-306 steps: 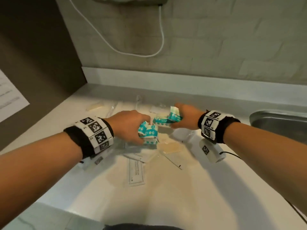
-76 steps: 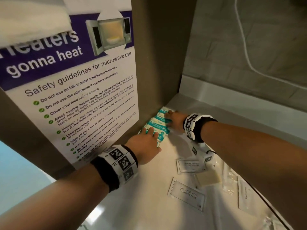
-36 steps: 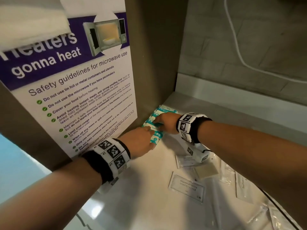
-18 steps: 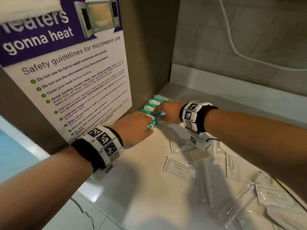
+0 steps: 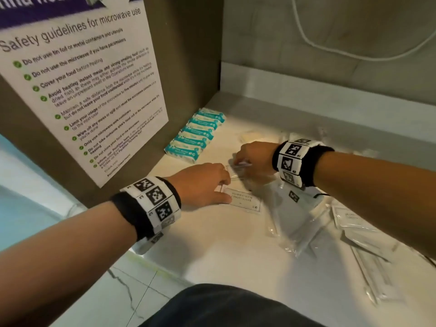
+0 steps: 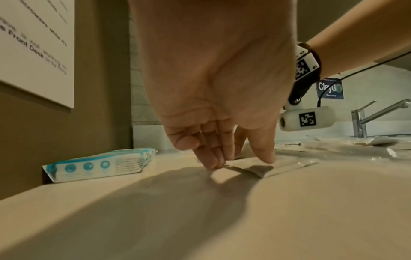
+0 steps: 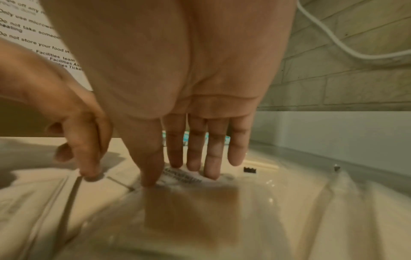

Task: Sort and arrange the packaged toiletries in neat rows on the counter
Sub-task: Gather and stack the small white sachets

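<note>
Several teal-and-white packets (image 5: 195, 135) lie in a neat row against the brown side panel, and show in the left wrist view as teal packets (image 6: 98, 167). My left hand (image 5: 226, 187) rests with straight fingers on the left end of a white "shampoo with conditioner" sachet (image 5: 247, 202); its fingertips (image 6: 213, 163) touch the sachet's edge. Just behind it, my right hand (image 5: 238, 164) presses straight fingers on a second printed sachet (image 7: 191, 178) lying flat on the counter. Neither sachet is lifted.
A poster (image 5: 82, 86) hangs on the side panel. Clear-wrapped items (image 5: 295, 227) and more white sachets (image 5: 349, 218) are scattered to the right. A wrapped soap bar (image 7: 191, 211) lies under my right wrist. A tap (image 6: 378, 112) stands far right; the counter's front edge (image 5: 165, 267) is near me.
Both hands have left the teal row and come back toward me, onto the white sachets. The teal packets now lie untouched in their row.
</note>
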Tool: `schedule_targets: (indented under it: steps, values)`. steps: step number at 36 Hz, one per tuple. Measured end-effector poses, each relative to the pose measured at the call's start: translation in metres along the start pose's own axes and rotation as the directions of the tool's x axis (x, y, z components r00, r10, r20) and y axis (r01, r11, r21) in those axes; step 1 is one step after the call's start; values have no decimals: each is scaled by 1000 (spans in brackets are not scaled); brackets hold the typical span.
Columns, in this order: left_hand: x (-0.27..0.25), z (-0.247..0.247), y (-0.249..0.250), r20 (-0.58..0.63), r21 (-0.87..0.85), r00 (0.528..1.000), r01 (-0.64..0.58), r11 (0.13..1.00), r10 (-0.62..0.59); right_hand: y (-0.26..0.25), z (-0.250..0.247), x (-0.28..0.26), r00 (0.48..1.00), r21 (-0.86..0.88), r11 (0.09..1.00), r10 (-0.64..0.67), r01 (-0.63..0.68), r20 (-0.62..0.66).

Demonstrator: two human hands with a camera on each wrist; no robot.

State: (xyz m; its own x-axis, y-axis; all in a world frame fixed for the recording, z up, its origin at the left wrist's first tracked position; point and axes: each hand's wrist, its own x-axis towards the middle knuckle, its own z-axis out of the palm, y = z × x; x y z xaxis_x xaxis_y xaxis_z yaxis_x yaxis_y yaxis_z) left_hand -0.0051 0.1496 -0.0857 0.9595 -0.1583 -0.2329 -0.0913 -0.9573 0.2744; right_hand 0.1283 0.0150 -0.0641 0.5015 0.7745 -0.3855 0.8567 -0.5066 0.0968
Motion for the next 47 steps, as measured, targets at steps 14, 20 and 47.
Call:
schedule_targets:
  steps: [14,20,47]
  values:
    - [16,-4,3,44,-115,997,70,991,-65,-8,0,1,989,217,968,142,-129,-46]
    - [19,-19,-17,31,-360,989,144,922,-142,1,-11,7,988,347,931,143,-113,-63]
    - [39,-72,108,-120,-910,991,-84,406,-65,61,-38,-134,848,529,848,311,-42,-430]
